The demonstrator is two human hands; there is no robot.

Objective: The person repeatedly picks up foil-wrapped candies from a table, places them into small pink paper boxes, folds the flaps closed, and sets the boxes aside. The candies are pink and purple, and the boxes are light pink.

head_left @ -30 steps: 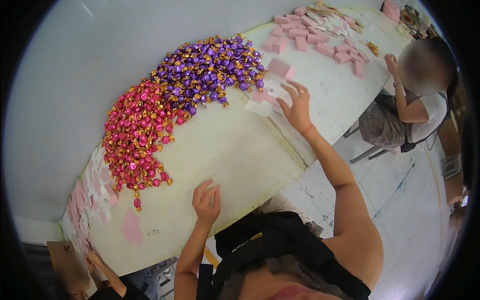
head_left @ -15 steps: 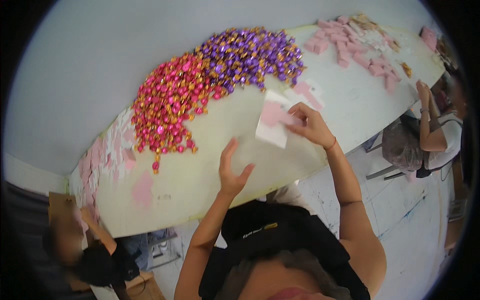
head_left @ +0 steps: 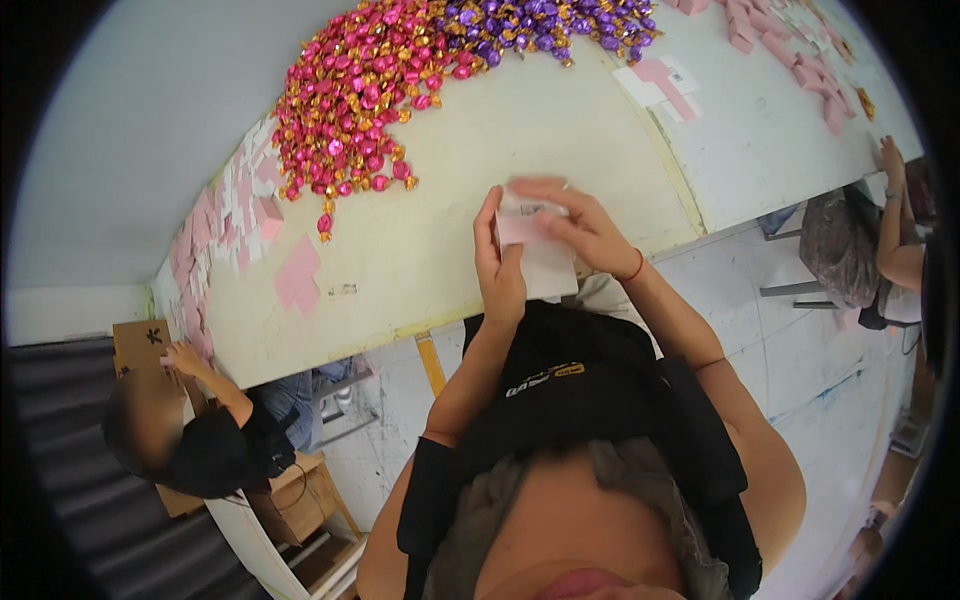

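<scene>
A flat pink-and-white card box blank (head_left: 552, 266) is between my hands, just above the table's near edge. My left hand (head_left: 500, 272) grips its left side, thumb on the front and fingers up along the edge. My right hand (head_left: 588, 228) reaches over it from the right with fingers curled onto its pink upper part; the fingertips are blurred. Beyond lies a heap of pink-and-gold wrapped candies (head_left: 362, 95), joined at the right by purple-and-gold wrapped candies (head_left: 535, 28). More flat pink-and-white blanks (head_left: 655, 85) rest on the table to the right.
A loose pink card piece (head_left: 298, 276) lies left on the pale table (head_left: 430, 225). Pink and white blanks (head_left: 212, 225) spread along its far left. Small pink boxes (head_left: 790, 52) lie far right. One person (head_left: 205, 430) sits at left, another (head_left: 900, 245) at right.
My right hand has brought the card blank left and nearer to me. My left hand, empty before, now grips its side. The view has shifted, so the candies sit higher in the picture.
</scene>
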